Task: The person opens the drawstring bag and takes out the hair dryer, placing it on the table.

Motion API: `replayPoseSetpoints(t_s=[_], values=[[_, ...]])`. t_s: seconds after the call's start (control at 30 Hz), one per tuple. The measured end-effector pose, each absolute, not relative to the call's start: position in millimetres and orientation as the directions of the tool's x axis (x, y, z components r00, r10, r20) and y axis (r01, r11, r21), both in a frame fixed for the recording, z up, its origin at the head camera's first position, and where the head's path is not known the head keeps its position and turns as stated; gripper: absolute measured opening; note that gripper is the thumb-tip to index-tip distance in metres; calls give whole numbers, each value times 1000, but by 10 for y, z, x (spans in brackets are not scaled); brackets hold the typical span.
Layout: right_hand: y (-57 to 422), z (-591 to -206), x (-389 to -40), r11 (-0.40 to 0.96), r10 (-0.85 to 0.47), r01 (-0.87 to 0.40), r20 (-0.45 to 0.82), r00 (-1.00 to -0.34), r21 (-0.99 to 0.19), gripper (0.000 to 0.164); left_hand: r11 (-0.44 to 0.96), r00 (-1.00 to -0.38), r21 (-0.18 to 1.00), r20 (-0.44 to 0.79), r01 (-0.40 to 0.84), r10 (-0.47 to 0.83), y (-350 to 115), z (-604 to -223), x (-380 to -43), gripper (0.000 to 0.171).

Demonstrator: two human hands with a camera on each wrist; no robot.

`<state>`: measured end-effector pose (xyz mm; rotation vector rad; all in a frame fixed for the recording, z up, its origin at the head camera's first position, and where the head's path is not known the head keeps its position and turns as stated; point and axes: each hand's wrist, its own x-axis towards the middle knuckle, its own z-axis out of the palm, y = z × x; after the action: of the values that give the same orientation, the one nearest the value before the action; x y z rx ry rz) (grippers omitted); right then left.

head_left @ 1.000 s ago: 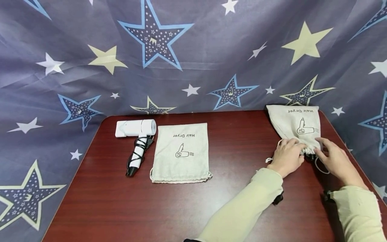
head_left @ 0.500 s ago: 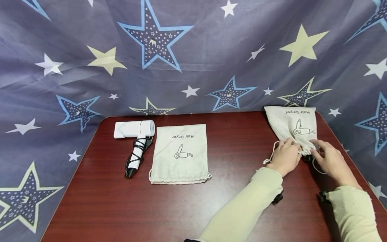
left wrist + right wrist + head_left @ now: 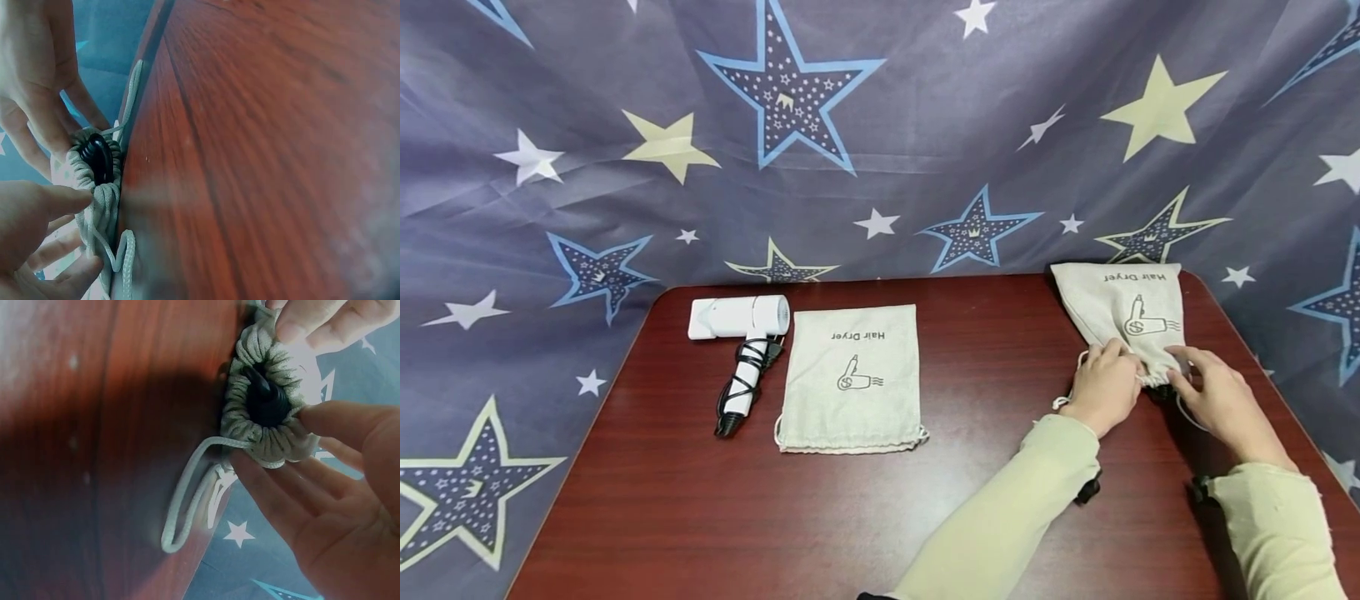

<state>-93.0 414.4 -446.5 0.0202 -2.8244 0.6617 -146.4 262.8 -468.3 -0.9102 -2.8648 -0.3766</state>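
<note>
A cream drawstring bag (image 3: 1138, 302) printed "Hair Dryer" lies at the table's far right corner, its mouth towards me. My left hand (image 3: 1105, 387) grips the left side of the gathered mouth. At the mouth's right side, my right hand (image 3: 1221, 402) holds the rim, with its thumb on the puckered cloth and fingers along the outside in the right wrist view. A black ribbed piece (image 3: 269, 403) shows inside the narrowed opening; whatever else the bag contains is hidden. One cord loop (image 3: 181, 512) hangs beside the right hand, and another cord (image 3: 128, 256) trails by the left.
A white hair dryer (image 3: 741, 317) with black cord wound round its handle lies on the left of the red-brown table (image 3: 760, 525). Beside it a second cream bag (image 3: 853, 417) lies flat. A star-patterned cloth (image 3: 910, 125) hangs behind the table.
The held bag and both hands have shifted slightly to the left. Less of the black piece shows at the mouth in the head view. The white hair dryer and flat bag stay put.
</note>
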Motion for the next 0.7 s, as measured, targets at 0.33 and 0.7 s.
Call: replayPoseSetpoints(t_s=[0.33, 0.7], values=[[4051, -4466, -923, 902, 26, -85, 249, -968, -423, 33, 795, -820, 206, 197, 571, 538, 2538, -4691, -1446, 6], [3907, -4471, -938, 897, 19, -91, 245, -969, -432, 34, 801, -834, 235, 190, 551, 518, 2393, -4685, -1454, 4]])
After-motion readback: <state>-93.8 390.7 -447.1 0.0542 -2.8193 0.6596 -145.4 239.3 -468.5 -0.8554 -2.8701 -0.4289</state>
